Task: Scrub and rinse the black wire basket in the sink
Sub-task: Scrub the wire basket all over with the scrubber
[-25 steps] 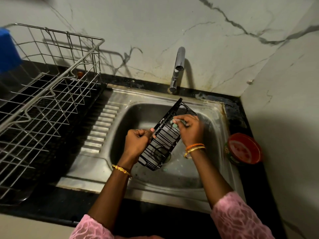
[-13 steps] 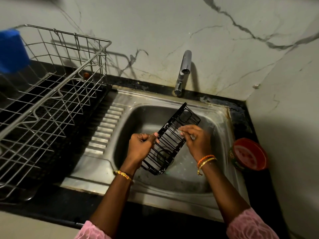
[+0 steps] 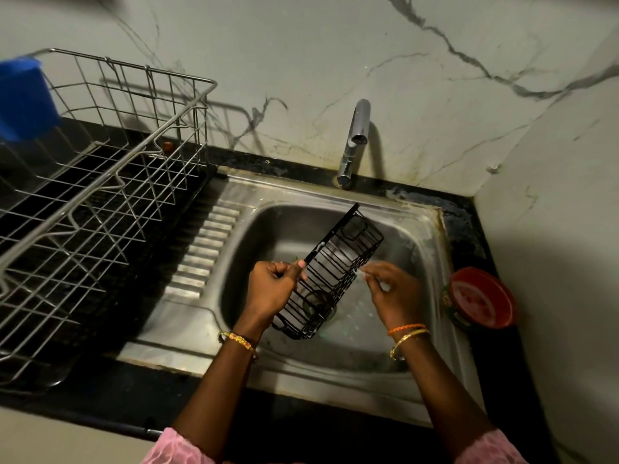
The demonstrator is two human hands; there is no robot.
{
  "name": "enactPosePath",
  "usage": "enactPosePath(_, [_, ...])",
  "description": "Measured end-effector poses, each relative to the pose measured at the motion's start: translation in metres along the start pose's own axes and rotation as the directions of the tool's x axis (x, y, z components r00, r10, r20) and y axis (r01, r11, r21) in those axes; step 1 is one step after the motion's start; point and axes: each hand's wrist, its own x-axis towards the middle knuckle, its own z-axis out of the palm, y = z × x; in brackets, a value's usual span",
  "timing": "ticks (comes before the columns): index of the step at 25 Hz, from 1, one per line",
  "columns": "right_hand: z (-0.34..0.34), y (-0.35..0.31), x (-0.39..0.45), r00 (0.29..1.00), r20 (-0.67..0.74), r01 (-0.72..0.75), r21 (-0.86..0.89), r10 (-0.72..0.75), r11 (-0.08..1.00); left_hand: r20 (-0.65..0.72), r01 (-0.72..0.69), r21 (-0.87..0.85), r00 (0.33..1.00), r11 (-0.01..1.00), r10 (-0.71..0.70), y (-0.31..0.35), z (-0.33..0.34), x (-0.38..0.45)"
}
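I see the black wire basket [image 3: 335, 272] tilted over the sink [image 3: 432, 333], long axis running from near-left up to far-right, my left hand [image 3: 273, 291] gripping its left rim, my right hand [image 3: 393, 291] pinching something pale against its right edge.

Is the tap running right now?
Off, it seems: no stream falls from the tap toward the basket or sink.

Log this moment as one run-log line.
scrubbing | left hand grips black wire basket over sink | right hand rubs its side | tap dry
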Motion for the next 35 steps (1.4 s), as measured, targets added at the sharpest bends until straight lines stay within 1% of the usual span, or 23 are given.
enactPosePath(2, [0.003, -0.015, 0.006, 0.998, -0.049, -0.029, 0.088, 0.034, 0.996, 0.014, -0.017, 0.027, 1.000, 0.999, 0.017, 0.000, 0.001, 0.001])
enactPosePath(3, [0.008, -0.029, 0.011, 0.999, -0.044, 0.012, 0.150, -0.006, 0.989, 0.034, -0.027, 0.050, 0.999, 0.998, 0.025, -0.001, 0.003, 0.000])
enactPosePath(5, [0.025, -0.054, 0.013, 0.983, 0.031, 0.170, 0.194, -0.179, 0.966, 0.043, 0.007, 0.045, 0.999, 0.999, -0.009, -0.003, 0.006, 0.000])
enactPosePath(6, [0.034, -0.061, 0.011, 0.962, 0.089, 0.240, 0.172, -0.257, 0.955, 0.035, 0.051, 0.012, 0.998, 0.999, -0.051, -0.002, 0.007, 0.000])
enactPosePath(7, [0.040, -0.062, 0.011, 0.944, 0.133, 0.283, 0.143, -0.302, 0.948, 0.028, 0.094, -0.026, 0.995, 0.995, -0.094, -0.001, 0.006, 0.000])
enactPosePath(8, [0.042, -0.060, 0.016, 0.942, 0.144, 0.288, 0.115, -0.303, 0.951, 0.027, 0.117, -0.071, 0.993, 0.991, -0.116, 0.001, 0.005, -0.001])
enactPosePath(10, [0.039, -0.050, 0.037, 0.974, 0.093, 0.199, 0.082, -0.206, 0.977, 0.031, 0.134, -0.177, 0.991, 0.975, -0.130, 0.007, 0.004, -0.003])
enactPosePath(11, [0.035, -0.046, 0.049, 0.986, 0.055, 0.150, 0.082, -0.155, 0.985, 0.033, 0.139, -0.212, 0.990, 0.967, -0.135, 0.010, 0.005, -0.004])
enactPosePath(13, [0.031, -0.042, 0.063, 0.993, 0.015, 0.115, 0.106, -0.117, 0.988, 0.038, 0.148, -0.246, 0.989, 0.958, -0.143, 0.012, 0.006, -0.006])
enactPosePath(14, [0.033, -0.044, 0.060, 0.992, 0.028, 0.119, 0.110, -0.123, 0.987, 0.032, 0.154, -0.258, 0.988, 0.954, -0.151, 0.011, 0.007, -0.006])
enactPosePath(16, [0.039, -0.050, 0.038, 0.980, 0.117, 0.149, 0.107, -0.162, 0.983, 0.007, 0.168, -0.270, 0.985, 0.948, -0.172, 0.009, 0.005, -0.003])
enactPosePath(18, [0.041, -0.054, 0.016, 0.954, 0.180, 0.216, 0.146, -0.240, 0.965, -0.001, 0.172, -0.243, 0.984, 0.955, -0.177, 0.005, 0.002, -0.001])
enactPosePath(20, [0.039, -0.047, 0.024, 0.950, 0.189, 0.221, 0.153, -0.248, 0.963, -0.010, 0.180, -0.214, 0.982, 0.960, -0.186, 0.003, 0.002, -0.001])
enactPosePath(22, [0.038, -0.032, 0.052, 0.976, 0.134, 0.158, 0.094, -0.170, 0.983, 0.005, 0.160, -0.184, 0.987, 0.970, -0.162, 0.003, 0.001, -0.003])
enactPosePath(25, [0.033, -0.010, 0.093, 0.999, 0.040, 0.025, 0.016, -0.025, 1.000, 0.052, 0.079, -0.093, 0.996, 0.993, -0.075, 0.003, 0.002, -0.004])
enactPosePath(27, [0.031, -0.007, 0.098, 1.000, -0.010, 0.004, 0.019, -0.004, 1.000, 0.044, 0.041, -0.011, 0.998, 0.999, -0.040, 0.002, 0.005, -0.004])
enactPosePath(28, [0.031, -0.010, 0.094, 1.000, 0.001, 0.025, 0.033, -0.025, 0.999, 0.031, 0.031, 0.018, 0.999, 0.999, -0.031, 0.001, 0.006, -0.003])
enactPosePath(30, [0.032, -0.023, 0.072, 0.990, 0.100, 0.097, 0.054, -0.102, 0.994, 0.012, 0.028, 0.053, 1.000, 0.998, -0.029, 0.001, 0.007, -0.002])
enactPosePath(32, [0.036, -0.031, 0.052, 0.965, 0.187, 0.178, 0.044, -0.183, 0.983, 0.008, 0.029, 0.058, 1.000, 0.998, -0.030, 0.002, 0.006, -0.001])
enactPosePath(34, [0.037, -0.027, 0.054, 0.960, 0.193, 0.206, 0.000, -0.202, 0.979, 0.000, 0.038, 0.049, 0.999, 0.998, -0.038, 0.004, 0.005, -0.002])
enactPosePath(35, [0.036, -0.022, 0.064, 0.971, 0.162, 0.182, -0.034, -0.174, 0.983, 0.000, 0.040, 0.047, 0.999, 0.998, -0.040, 0.006, 0.004, -0.003])
